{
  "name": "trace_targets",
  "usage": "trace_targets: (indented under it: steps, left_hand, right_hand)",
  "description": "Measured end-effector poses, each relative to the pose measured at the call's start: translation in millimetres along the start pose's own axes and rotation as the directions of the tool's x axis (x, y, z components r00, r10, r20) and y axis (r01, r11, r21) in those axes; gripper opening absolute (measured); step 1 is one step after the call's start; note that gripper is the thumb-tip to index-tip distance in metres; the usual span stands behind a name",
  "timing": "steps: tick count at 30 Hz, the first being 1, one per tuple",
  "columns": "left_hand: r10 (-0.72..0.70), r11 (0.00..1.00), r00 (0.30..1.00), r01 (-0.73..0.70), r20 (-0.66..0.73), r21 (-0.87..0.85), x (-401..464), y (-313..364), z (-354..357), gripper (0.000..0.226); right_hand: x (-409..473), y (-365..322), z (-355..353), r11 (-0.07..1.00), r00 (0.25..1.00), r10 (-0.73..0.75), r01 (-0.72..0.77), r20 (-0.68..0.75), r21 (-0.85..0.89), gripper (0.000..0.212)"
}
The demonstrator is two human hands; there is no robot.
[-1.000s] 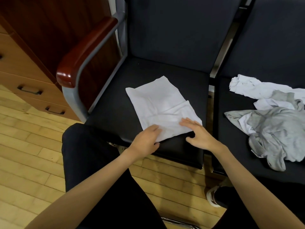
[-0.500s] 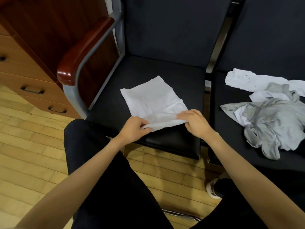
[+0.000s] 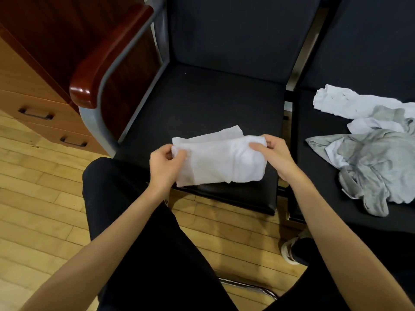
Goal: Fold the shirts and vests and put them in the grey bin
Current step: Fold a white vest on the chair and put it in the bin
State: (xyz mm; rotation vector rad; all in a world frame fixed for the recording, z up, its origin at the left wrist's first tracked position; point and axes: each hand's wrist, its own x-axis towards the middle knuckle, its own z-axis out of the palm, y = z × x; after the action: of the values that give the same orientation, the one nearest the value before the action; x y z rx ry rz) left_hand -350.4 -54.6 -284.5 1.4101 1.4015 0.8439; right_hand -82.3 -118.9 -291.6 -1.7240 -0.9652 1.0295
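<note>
From the head view, my left hand (image 3: 167, 163) pinches the left end of the white shirt (image 3: 221, 159), thumb on top and fingers curled beneath the cloth. My right hand (image 3: 272, 153) grips the right end the same way, thumb pressed across the top layer, fingers wrapped behind. Between my hands the shirt is folded into a short, thick band, lifted at its top edge, with its lower edge hanging near the front of the black chair seat (image 3: 202, 104); whether that edge touches the seat I cannot tell. A flat layer of the shirt shows just beyond my hands.

To the right of my right hand, well apart from it, a pile of clothes (image 3: 368, 153) lies crumpled on the next seat (image 3: 314, 180), grey pieces mixed with white ones. To the left of my left hand and farther away stands the chair's red wooden armrest (image 3: 107, 61), and beyond it a wooden drawer cabinet (image 3: 27, 86). Below my hands are my legs in black trousers (image 3: 143, 232) over a wooden floor (image 3: 40, 198). A shoe (image 3: 289, 250) shows beneath my right forearm.
</note>
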Motion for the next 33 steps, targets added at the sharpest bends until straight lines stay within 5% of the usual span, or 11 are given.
trace_targets:
  steps: [5,11,16,21,28,33]
  left_hand:
    - [-0.033,0.999,0.973,0.038,-0.227,0.017,38,-7,32,0.028]
    - [0.120,0.887,0.946,0.035,-0.302,0.461,62,-38,50,0.023]
    - [0.072,0.783,0.902,0.213,-0.426,0.584,62,-48,56,0.046]
    - [0.051,0.691,0.932,0.227,-0.359,0.686,44,-42,63,0.054]
    - [0.051,0.862,0.976,0.064,-0.212,0.503,16,-22,51,0.027]
    - [0.092,0.919,0.979,-0.013,-0.184,0.394,-15,-8,35,0.018]
  right_hand:
    - [48,-1,42,1.000,0.964,0.015,-0.014,-0.267,0.006,0.023]
    - [77,11,62,0.957,0.955,-0.018,-0.069,-0.295,-0.282,0.037]
    - [70,20,73,0.708,0.919,-0.067,-0.230,-0.388,-0.667,0.071]
    - [56,22,78,0.693,0.919,-0.014,-0.275,-0.394,-0.667,0.072]
    - [9,17,75,0.866,0.936,-0.064,-0.120,-0.345,-0.486,0.039]
    - [-36,9,55,0.892,0.924,-0.107,-0.073,-0.367,-0.446,0.033]
